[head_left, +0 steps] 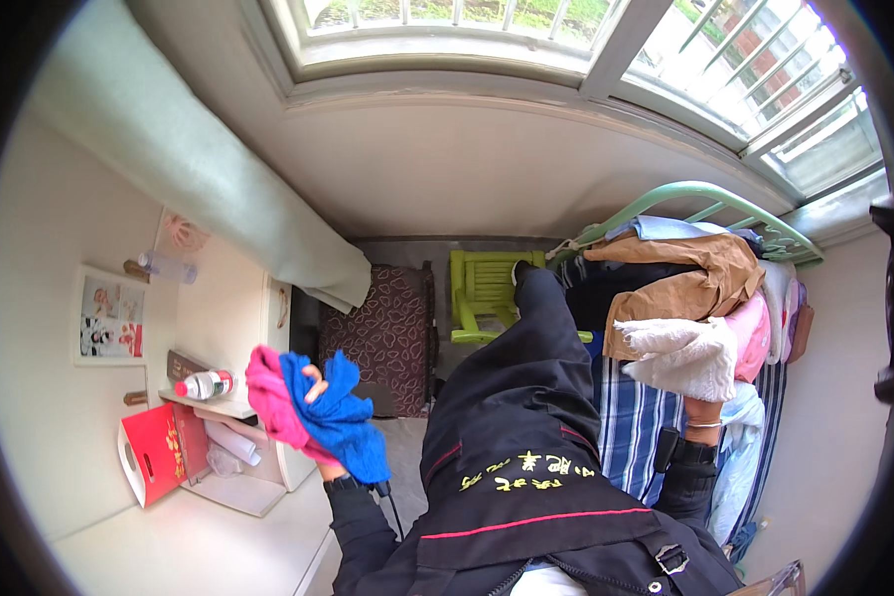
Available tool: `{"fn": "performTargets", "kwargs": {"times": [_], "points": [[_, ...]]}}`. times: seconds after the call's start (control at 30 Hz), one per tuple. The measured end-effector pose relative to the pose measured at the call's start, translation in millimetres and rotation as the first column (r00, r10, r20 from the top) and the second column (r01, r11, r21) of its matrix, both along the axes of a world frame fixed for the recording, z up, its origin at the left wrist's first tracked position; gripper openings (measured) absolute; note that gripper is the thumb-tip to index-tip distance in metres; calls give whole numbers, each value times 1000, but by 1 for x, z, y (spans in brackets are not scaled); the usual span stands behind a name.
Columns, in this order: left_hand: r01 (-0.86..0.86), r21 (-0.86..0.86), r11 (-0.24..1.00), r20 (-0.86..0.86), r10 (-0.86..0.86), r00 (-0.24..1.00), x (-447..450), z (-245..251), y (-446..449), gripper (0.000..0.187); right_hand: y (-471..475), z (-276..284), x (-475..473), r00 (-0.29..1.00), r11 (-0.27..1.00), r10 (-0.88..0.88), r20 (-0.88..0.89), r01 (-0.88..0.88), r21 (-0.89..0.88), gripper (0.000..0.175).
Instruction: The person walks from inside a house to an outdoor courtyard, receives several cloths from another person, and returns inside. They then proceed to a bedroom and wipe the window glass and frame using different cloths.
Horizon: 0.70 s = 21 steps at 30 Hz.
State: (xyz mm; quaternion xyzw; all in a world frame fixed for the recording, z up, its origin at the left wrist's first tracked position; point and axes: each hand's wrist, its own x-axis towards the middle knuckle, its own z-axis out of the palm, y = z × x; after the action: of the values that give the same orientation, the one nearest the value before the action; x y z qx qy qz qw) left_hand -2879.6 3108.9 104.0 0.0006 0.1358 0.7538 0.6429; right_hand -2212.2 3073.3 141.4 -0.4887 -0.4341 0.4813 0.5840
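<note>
My left hand [315, 384] is closed around a bundle of two cloths, a blue cloth [350, 421] and a pink cloth [272, 398]. Only its fingers show over the blue fabric. On the other side, a white textured cloth [685, 361] hangs over my right hand [702, 419], which seems to hold it from beneath. The fingers there are hidden. Beside that cloth lie a brown garment [685, 272] and a pink garment [749, 335], heaped at the head of the bed. Pale blue fabric [741, 421] rests close to my right wrist.
A green metal headboard [685, 190] stands below the barred window [454, 45]. Striped bedding [633, 417] covers the bed. A lime-green plastic chair [484, 283] is near my foot, beside a dark patterned cushion [376, 335]. Left, a plastic bottle [212, 384] and red box [153, 454] occupy white shelving.
</note>
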Motion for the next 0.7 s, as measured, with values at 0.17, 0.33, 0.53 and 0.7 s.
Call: {"fn": "performTargets", "kwargs": {"times": [0.17, 0.33, 0.53, 0.7], "points": [[258, 115, 959, -26, -257, 966, 48, 24, 133, 61, 42, -10, 0, 999, 1000, 20, -32, -20, 11, 58], [607, 278, 745, -138, -594, 792, 84, 84, 294, 63, 205, 49, -32, 954, 991, 123, 274, -106, -78, 48], [865, 241, 439, -354, -790, 500, 125, 258, 457, 72, 427, 246, -27, 38, 910, 14, 999, -415, 3, 18], [448, 128, 885, -516, -326, 792, 176, 325, 503, 66, 529, 341, -34, 169, 877, -154, 974, -432, 213, 11]]}}
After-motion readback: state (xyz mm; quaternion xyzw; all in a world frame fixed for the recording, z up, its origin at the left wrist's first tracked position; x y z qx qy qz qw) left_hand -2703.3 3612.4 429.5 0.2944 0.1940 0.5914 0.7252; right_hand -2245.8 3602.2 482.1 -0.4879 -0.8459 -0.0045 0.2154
